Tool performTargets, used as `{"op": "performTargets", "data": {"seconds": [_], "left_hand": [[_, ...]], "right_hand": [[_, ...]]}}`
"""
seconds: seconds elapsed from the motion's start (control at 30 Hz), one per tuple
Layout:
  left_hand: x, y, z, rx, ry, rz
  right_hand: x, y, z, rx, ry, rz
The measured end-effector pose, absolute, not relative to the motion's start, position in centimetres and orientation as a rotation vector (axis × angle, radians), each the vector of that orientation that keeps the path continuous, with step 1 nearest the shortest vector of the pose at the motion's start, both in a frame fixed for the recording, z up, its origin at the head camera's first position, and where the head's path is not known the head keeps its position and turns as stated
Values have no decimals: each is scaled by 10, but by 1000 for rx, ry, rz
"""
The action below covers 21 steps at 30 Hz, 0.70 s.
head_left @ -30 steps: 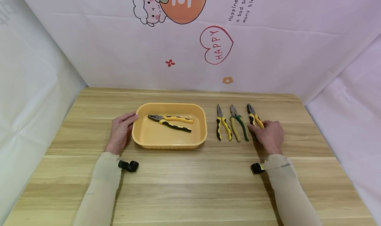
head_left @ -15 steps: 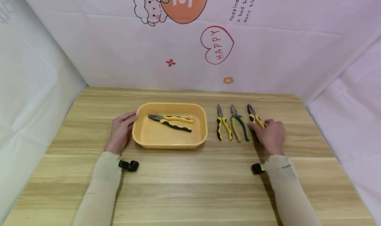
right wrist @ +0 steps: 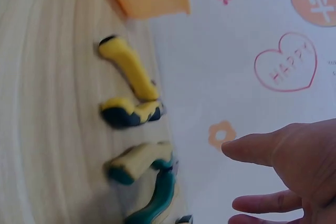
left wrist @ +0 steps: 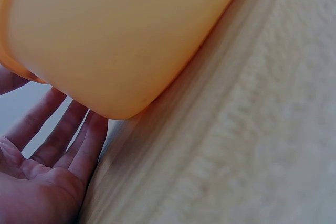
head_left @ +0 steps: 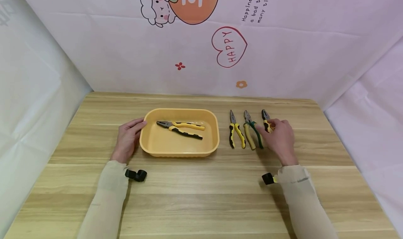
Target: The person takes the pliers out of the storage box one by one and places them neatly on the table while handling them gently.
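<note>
Right pliers (head_left: 266, 116): jaws and upper handles visible on the right of the worktop (head_left: 195, 197); lower handles hidden by the right hand (head_left: 278, 138). Right-wrist view catches only a sliver of them at its border, with the lower fingers cropped. That hand: thumb and visible fingers spread apart, no hold seen; contact with the handles unclear. From the head its thumb overlaps the green-handled pliers (head_left: 247, 117), just left; touch cannot be told (wrist view blurred there).

Left hand (head_left: 127, 137): at the tray (head_left: 157, 142), fingers extended, tips against the outer wall, thumb at the left rim; fingertips partly hidden behind the plastic, thumb cut off in the left-wrist view.

Tray sits left of centre, one pair of yellow-black pliers (head_left: 171, 128) lying inside. Long-nose pliers (head_left: 232, 119) lie between tray and green-handled pair, touching neither. Printed cloth (head_left: 126, 57) closes the far side; its lettering runs off the top.
</note>
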<state>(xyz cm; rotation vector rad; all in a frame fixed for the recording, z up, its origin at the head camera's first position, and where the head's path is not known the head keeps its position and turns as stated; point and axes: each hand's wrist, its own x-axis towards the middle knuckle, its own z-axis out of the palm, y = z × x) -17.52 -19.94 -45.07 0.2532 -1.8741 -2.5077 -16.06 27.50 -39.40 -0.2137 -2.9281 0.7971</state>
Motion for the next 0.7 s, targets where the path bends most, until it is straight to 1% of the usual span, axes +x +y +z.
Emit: {"op": "performTargets", "data": {"seconds": [0.3,0.5,0.7], "left_hand": [[-175,-199,-451,256,-1877,-2504],[-175,-199,-450,257,-1864,-2509],[-175,-199,-451,255,-1858,-2514]], "right_hand": [[-158,259,-385,-92,-2940,868],[-158,243,-385,92,-2894,959],[-160,222,-382,143,-2904,976]]}}
